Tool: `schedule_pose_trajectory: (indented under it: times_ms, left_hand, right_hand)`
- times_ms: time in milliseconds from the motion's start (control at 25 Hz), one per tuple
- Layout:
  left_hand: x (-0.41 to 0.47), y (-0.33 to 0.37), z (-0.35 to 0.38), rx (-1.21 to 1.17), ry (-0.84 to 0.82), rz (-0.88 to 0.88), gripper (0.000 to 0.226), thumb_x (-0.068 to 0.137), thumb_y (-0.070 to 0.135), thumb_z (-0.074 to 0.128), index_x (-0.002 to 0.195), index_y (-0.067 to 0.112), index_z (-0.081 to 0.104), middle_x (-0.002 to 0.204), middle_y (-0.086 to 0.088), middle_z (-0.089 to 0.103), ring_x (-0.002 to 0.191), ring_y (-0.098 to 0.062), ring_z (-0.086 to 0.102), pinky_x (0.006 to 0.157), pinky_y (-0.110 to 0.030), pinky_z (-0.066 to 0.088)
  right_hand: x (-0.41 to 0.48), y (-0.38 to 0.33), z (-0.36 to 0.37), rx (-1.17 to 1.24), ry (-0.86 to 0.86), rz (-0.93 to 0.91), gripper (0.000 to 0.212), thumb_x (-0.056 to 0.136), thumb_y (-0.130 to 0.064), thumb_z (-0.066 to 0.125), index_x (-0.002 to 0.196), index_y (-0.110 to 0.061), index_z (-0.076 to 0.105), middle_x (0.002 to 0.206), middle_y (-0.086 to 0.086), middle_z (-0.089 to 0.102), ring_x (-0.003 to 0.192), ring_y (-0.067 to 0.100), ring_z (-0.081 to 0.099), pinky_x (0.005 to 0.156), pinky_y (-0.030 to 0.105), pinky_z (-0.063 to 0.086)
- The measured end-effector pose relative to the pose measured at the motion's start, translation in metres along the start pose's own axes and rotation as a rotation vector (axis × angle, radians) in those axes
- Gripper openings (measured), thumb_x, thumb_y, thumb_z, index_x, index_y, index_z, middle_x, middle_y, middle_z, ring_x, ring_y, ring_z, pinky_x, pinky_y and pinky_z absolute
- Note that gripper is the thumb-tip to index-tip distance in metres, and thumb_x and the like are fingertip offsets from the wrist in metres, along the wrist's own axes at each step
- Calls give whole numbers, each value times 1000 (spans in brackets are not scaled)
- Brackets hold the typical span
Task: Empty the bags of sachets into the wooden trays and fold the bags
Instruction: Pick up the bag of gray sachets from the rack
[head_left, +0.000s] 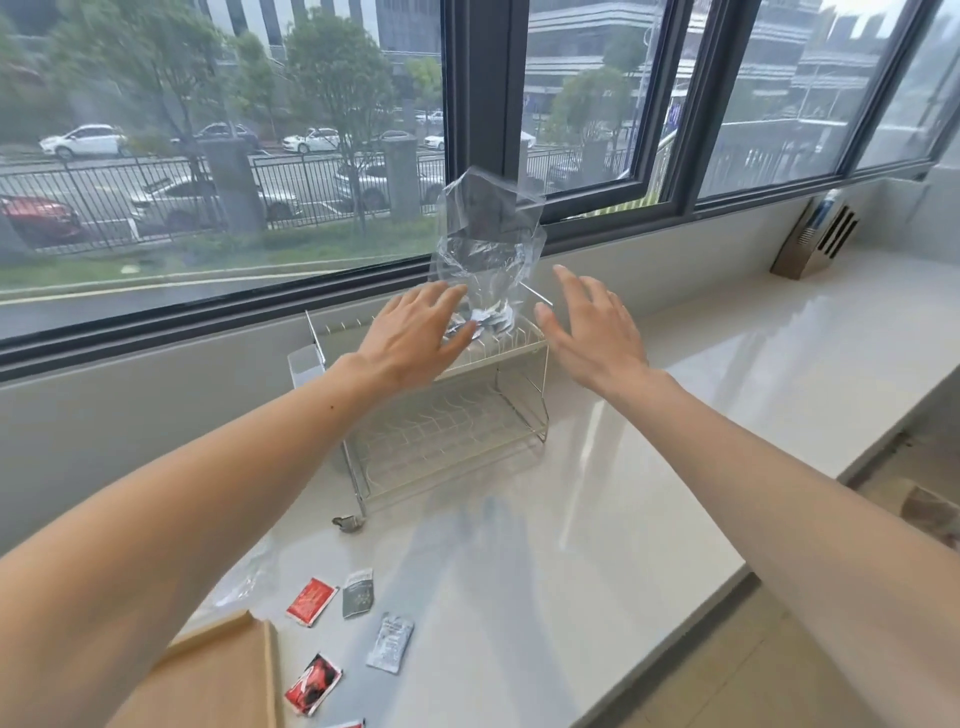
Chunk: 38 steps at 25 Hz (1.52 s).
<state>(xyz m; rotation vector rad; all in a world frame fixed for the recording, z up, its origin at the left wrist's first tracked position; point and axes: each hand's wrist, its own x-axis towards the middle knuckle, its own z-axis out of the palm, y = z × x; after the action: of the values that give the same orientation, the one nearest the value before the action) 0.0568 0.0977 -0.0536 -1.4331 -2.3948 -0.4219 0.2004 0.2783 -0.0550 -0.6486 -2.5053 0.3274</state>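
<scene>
As I reach out over the white countertop (597, 519), the head view shows both my bare arms stretched toward the two-tier wire dish rack (447, 431) standing below the window (218, 156). On the rack's top tier a clear plastic bag (483, 244) stands upright, crumpled toward its top, with a small heap of silvery sachets (488, 319) in its bottom. My left hand (410, 338) is over the left part of that top tier, palm down, fingers straight and slightly spread, gripping nothing. Its fingertips reach the foot of the bag, but I cannot tell whether they touch the plastic. My right hand (592, 332) is just right of the rack's top tier, likewise flat with fingers apart and holding nothing, and a gap shows between it and the bag. On the near side of the rack, well apart from it, loose packets lie on the countertop: a red sachet (310, 601), a grey sachet (358, 593) just beside it, a white sachet (390, 642), and a red-and-black sachet (313, 691) nearest me. Nearer me than the rack and to its left, a corner of a wooden tray (223, 675) shows under my left forearm. Between the tray and the rack lies a second clear bag (244, 577). Beside the rack's near left foot sits a small crumpled scrap (349, 524). Far right of the rack, a steel knife block (815, 236) stands by the wall.
</scene>
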Motion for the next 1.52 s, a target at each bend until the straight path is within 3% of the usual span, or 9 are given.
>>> schedule_pose_trajectory:
  times_ms: [240,480,680,800,960,1040,1160,1400,1520]
  left_hand:
    - [105,-34,31,-19,7,39,60,99,46,43,149,14,32,149,-11,43,135,-29,43,110,-43,37]
    - [195,-60,77,22,-145,150,76,96,49,50,154,11,19,155,-15,33,141,-32,34,113,-44,34]
    - [229,-81,103,20,-144,165,77,95,46,54,153,11,19,144,-16,45,129,-33,45,105,-43,39]
    - [239,-88,109,24,-150,157,73,94,44,57,150,11,25,122,-16,58,108,-34,58,92,-42,45]
    - [238,-92,108,-19,-131,204,27,95,36,60,109,13,65,101,-3,53,82,-26,57,67,-34,41]
    - [233,-90,104,-65,-98,217,20,96,29,59,91,10,65,94,-1,51,77,-26,56,64,-33,38]
    - [226,-89,84,-100,-10,210,20,97,22,57,86,6,60,91,-6,60,76,-30,59,63,-39,46]
    - [213,-70,23,-127,134,194,18,95,16,61,81,4,63,82,-8,68,71,-25,63,65,-38,53]
    - [199,-57,-5,-173,201,181,14,93,17,65,85,6,67,84,-6,72,75,-21,68,75,-39,57]
  right_hand:
    - [86,10,21,143,-50,141,66,99,-50,39,155,-23,16,157,10,30,141,29,33,106,49,34]
    - [181,31,54,312,-16,295,73,98,-45,49,154,-11,17,155,15,32,142,28,30,111,39,28]
    - [226,45,84,417,13,356,58,93,-50,54,142,-21,41,127,12,59,120,27,52,98,32,39]
    - [240,45,96,435,74,341,31,91,-45,55,113,-25,62,93,3,70,92,27,67,88,46,55]
    - [241,32,95,405,96,297,25,95,-26,51,83,-16,70,69,-5,62,76,30,69,74,51,57]
    - [239,29,92,385,106,272,27,95,-24,50,81,-13,70,71,-1,64,76,33,68,74,52,56]
    - [236,21,80,449,142,259,28,95,-23,49,75,-12,67,69,2,70,71,29,69,69,52,57]
    - [218,-3,28,665,232,192,29,102,-16,47,89,3,65,76,11,66,47,9,59,41,22,51]
    - [210,-13,3,693,258,124,27,102,-16,47,92,2,65,82,11,67,52,4,61,43,15,49]
